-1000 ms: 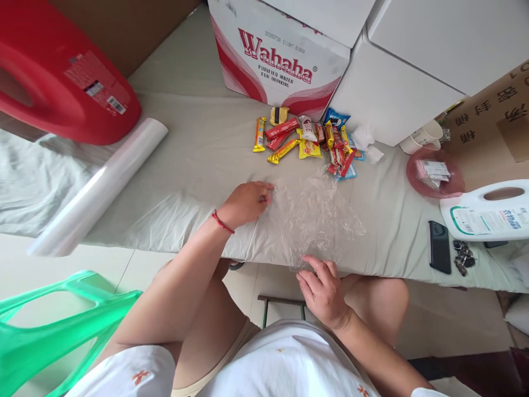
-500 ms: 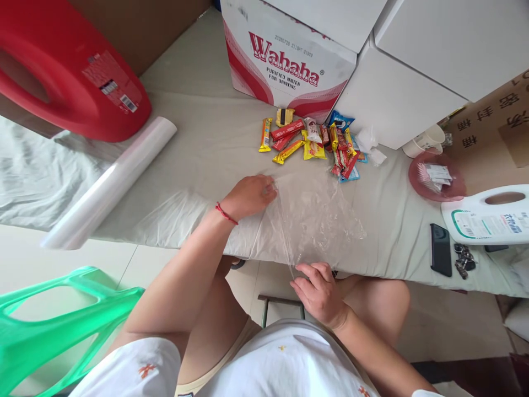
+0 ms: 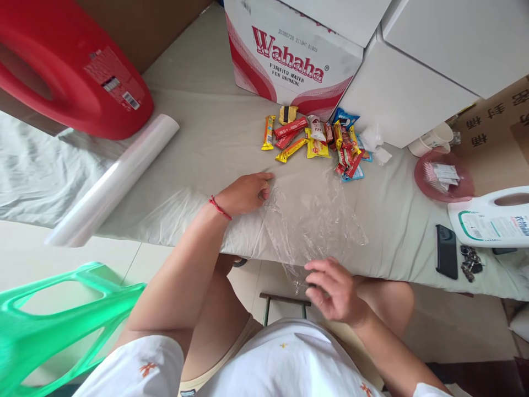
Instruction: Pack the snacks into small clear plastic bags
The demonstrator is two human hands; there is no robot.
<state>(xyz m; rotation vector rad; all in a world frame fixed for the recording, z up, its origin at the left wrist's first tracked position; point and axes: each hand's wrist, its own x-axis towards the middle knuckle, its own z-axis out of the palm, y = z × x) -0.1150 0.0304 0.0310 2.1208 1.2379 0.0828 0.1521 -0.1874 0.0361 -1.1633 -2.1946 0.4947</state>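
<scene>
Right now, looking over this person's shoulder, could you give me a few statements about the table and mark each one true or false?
1. The left hand rests at the left edge of the clear plastic sheet. True.
2. The snack packets are piled in the middle of the sheet. False: they lie past its far edge, in front of the Wahaha box.
3. A black phone lies on the table, off to the right. True.
4. The roll of film stands upright. False: it lies on its side next to the red jug.
5. The right hand is at the sheet's near edge, by the table's front. True.
</scene>
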